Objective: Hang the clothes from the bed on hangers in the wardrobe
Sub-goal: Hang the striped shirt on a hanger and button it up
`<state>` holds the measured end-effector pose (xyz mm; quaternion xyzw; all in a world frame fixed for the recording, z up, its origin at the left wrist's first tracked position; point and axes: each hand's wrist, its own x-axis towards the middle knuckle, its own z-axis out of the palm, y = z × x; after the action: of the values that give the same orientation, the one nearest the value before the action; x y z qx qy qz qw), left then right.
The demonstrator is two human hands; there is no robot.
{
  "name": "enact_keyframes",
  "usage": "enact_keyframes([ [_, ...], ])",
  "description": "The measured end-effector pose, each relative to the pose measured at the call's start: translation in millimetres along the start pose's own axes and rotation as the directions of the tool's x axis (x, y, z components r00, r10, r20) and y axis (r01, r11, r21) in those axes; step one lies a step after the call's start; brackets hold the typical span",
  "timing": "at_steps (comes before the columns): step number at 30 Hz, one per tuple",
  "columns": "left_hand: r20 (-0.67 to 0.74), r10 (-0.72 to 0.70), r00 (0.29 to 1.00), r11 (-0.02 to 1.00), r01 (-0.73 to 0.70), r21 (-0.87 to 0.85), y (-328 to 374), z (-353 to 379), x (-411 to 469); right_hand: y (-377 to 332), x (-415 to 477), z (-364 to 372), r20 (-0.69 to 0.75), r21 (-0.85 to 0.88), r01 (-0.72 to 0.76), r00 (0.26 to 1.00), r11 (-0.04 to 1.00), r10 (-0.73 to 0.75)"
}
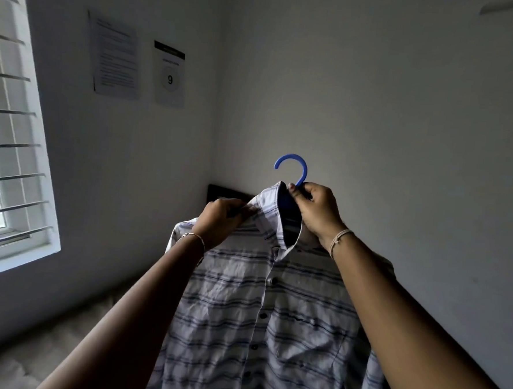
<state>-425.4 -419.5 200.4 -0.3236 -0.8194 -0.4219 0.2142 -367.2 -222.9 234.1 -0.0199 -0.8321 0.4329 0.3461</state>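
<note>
R hand point(317, 210) is clenched round the neck of the blue hanger point(292, 157), fingers point(302, 194) curled tight right under the hook. L hand point(220, 222) pinches the striped shirt point(236, 313) by its collar edge, thumb + fingertips squeezed on the fabric. Shirt's on the hanger, buttoned, held up in mid-air w/ the bed point(29, 357) below, room corner behind.

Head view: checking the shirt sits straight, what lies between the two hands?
In the head view, the striped shirt's raised collar spans from the left hand to the right hand, with the blue hanger showing inside it.
</note>
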Motion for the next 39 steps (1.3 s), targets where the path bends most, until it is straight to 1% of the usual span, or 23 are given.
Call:
enact_keyframes([
  [3, 0.025, -0.062, 0.998, 0.997, 0.061, 0.052, -8, -7, 0, -5, 9, -3, -0.047, 0.020, -0.028, 0.998, 0.999, 0.029],
  [6, 0.063, -0.146, 0.987, 0.979, 0.135, 0.156, -25, -16, -2, -8, 13, -13, -0.100, -0.017, -0.071, 0.993, 0.997, 0.069],
  [11, 0.144, -0.162, 0.976, 0.971, 0.132, 0.197, -44, -19, -6, -12, 14, -20, -0.147, -0.115, -0.093, 0.986, 0.989, 0.076],
  [14, 0.168, -0.146, 0.975, 0.976, 0.114, 0.186, -49, -20, -6, -14, 14, -23, -0.128, -0.159, -0.077, 0.990, 0.984, 0.057],
  [19, 0.200, -0.194, 0.960, 0.967, 0.154, 0.201, -41, -11, 5, -17, 16, -22, -0.097, -0.112, -0.053, 0.994, 0.992, 0.042],
  [21, 0.191, -0.136, 0.972, 0.989, 0.121, 0.088, -27, -5, 14, -16, 17, -25, -0.083, -0.108, -0.060, 0.995, 0.992, 0.051],
  [23, 0.160, -0.072, 0.984, 0.991, 0.090, -0.102, -3, 2, 25, -16, 16, -29, -0.063, -0.108, -0.067, 0.996, 0.992, 0.061],
  [24, 0.148, -0.066, 0.987, 0.966, 0.100, -0.237, 12, 6, 31, -16, 14, -32, -0.053, -0.111, -0.068, 0.997, 0.992, 0.062],
  [25, 0.146, -0.079, 0.986, 0.916, 0.130, -0.380, 26, 10, 38, -17, 12, -35, -0.036, -0.116, -0.058, 0.998, 0.991, 0.054],
  [26, 0.146, -0.087, 0.985, 0.858, 0.149, -0.492, 43, 13, 45, -17, 9, -38, -0.021, -0.125, -0.047, 0.999, 0.991, 0.045],
  [27, 0.141, -0.082, 0.987, 0.815, 0.148, -0.560, 59, 18, 50, -18, 6, -42, -0.016, -0.135, -0.035, 0.999, 0.990, 0.033],
  [29, 0.101, -0.013, 0.995, 0.810, 0.070, -0.582, 88, 24, 62, -19, -2, -48, -0.023, -0.132, -0.031, 0.999, 0.991, 0.028],
  [31, 0.100, 0.075, 0.992, 0.842, -0.010, -0.539, 110, 31, 71, -21, -12, -53, -0.034, -0.133, -0.035, 0.999, 0.990, 0.031],
  [32, 0.135, 0.100, 0.986, 0.846, -0.013, -0.533, 120, 34, 73, -20, -18, -57, -0.049, -0.149, -0.040, 0.998, 0.988, 0.033],
  [34, 0.213, 0.101, 0.972, 0.813, 0.043, -0.580, 134, 42, 71, -19, -29, -66, -0.081, -0.191, -0.045, 0.996, 0.981, 0.030],
  [36, 0.228, 0.105, 0.968, 0.767, 0.067, -0.638, 141, 49, 65, -18, -39, -77, -0.080, -0.214, -0.067, 0.996, 0.975, 0.051],
  [37, 0.236, 0.114, 0.965, 0.756, 0.070, -0.651, 147, 55, 59, -16, -48, -85, -0.069, -0.201, -0.086, 0.995, 0.976, 0.073],
  [39, 0.254, 0.134, 0.958, 0.743, 0.073, -0.666, 157, 64, 46, -15, -67, -99, -0.038, -0.103, -0.128, 0.991, 0.986, 0.125],
])
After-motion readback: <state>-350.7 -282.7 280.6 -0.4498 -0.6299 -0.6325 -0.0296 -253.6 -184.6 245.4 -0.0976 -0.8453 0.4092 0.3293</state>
